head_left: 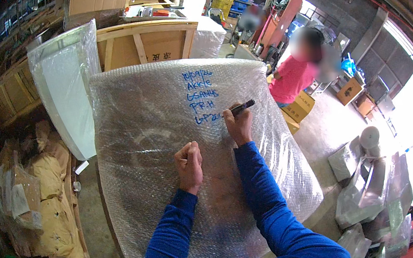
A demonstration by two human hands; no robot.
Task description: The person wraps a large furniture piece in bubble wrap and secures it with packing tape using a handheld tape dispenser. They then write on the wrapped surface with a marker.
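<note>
In front of me stands a large, broad item covered in clear bubble wrap (pixel 136 107). Several short lines of blue handwriting (pixel 200 89) run down its upper middle. My right hand (pixel 240 126) grips a dark marker pen (pixel 243 107), with its tip end at the right of the lowest line. Lower and to the left, my left hand (pixel 189 167) is curled closed over the wrap. Whether it holds anything small is hidden by its fingers. Both my forearms wear blue sleeves and reach up from the lower edge.
A plastic-wrapped white panel (pixel 68 90) leans at the left, beside a wooden crate (pixel 145 42). Brown padded packaging (pixel 54 201) lies lower left. At the right, a person in a pink shirt (pixel 294 78) stands near cardboard boxes (pixel 300 107); wrapped bundles (pixel 375 180) lie nearer.
</note>
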